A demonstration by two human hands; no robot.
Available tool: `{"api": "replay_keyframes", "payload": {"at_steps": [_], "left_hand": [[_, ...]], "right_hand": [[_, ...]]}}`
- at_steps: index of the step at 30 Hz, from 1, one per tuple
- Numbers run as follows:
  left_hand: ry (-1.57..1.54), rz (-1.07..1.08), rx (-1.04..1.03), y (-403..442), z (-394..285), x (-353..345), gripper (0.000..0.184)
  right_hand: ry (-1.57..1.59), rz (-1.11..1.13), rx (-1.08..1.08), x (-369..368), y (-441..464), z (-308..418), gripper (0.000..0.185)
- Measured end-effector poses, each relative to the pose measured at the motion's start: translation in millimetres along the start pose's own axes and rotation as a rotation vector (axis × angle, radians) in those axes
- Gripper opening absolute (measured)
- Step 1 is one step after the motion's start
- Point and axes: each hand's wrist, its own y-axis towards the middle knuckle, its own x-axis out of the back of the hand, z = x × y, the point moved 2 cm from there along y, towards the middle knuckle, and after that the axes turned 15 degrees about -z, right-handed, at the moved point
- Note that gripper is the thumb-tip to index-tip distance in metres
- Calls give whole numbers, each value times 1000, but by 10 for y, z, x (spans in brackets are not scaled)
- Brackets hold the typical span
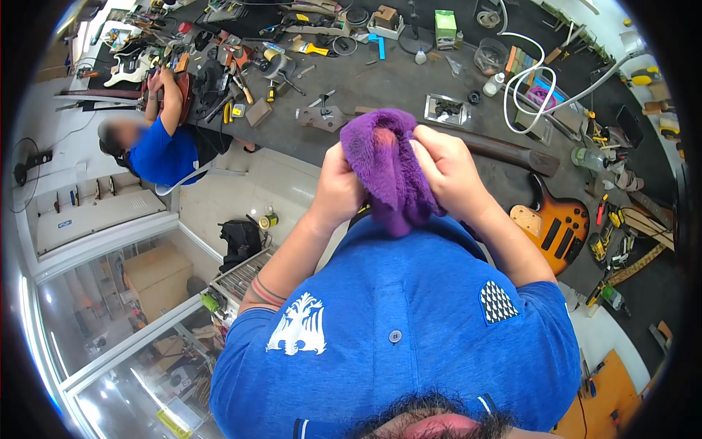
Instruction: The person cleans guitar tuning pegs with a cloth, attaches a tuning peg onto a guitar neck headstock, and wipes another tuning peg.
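A fuzzy purple cloth (395,172) is bunched up in front of my chest, held by both hands. My left hand (338,189) is closed on its left edge. On the other side, my right hand (451,170) pinches the upper right part, thumb along the fold. A reddish patch shows in the cloth's upper middle. Behind the cloth, a dark wooden guitar neck (504,148) lies across the bench, its headstock (322,117) to the left. The cloth covers part of the neck. A sunburst bass body (553,224) lies right of my right arm.
The dark workbench (351,80) carries many tools, a metal tray (447,110), a coiled white hose (528,91) and a yellow brush (313,48). At the left, a co-worker in a blue shirt (167,157) works near a white guitar body (134,68). A glass case (131,307) stands lower left.
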Motion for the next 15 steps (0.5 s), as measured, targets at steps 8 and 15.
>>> {"api": "replay_keyframes", "payload": {"at_steps": [8,15], "left_hand": [[99,1,-104,84,33,-59,30],[12,-39,-54,-28,120,-26,30]], "right_hand": [[-230,-31,342,-6,5,42,25],[-55,-109,51,16,-8,-20,25]]}}
